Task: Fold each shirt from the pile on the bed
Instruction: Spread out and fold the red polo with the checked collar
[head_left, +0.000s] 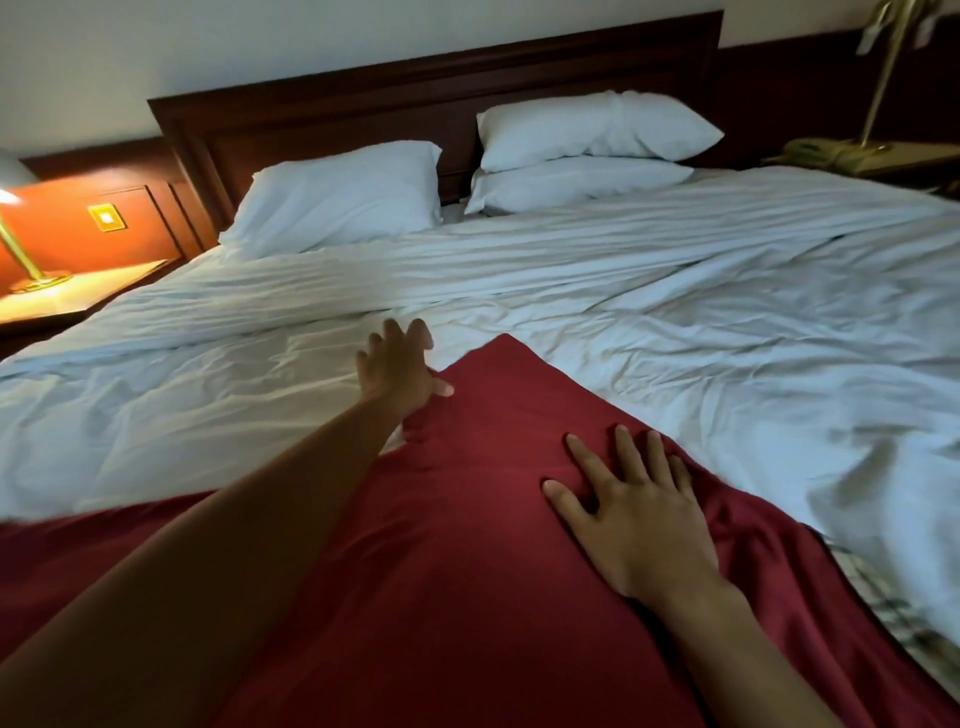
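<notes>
The red shirt (441, 561) lies spread on the near part of the bed (701, 322), right under us. Its long axis runs away from us toward the headboard (415, 88), narrowing to 1 corner at the far end. Our right hand (639, 519) lies flat on the cloth's right half, fingers spread. Our left hand (397, 371) reaches farther, fingers straight and spread, at the shirt's left edge just short of that far corner. Its thumb touches the red fabric and its other fingers are over white bedding. The left hand is nearer the corner, so we judge it best placed to draw that end back. Beyond are 3 white pillows (337, 197) and 1 lit lamp (41, 283).
</notes>
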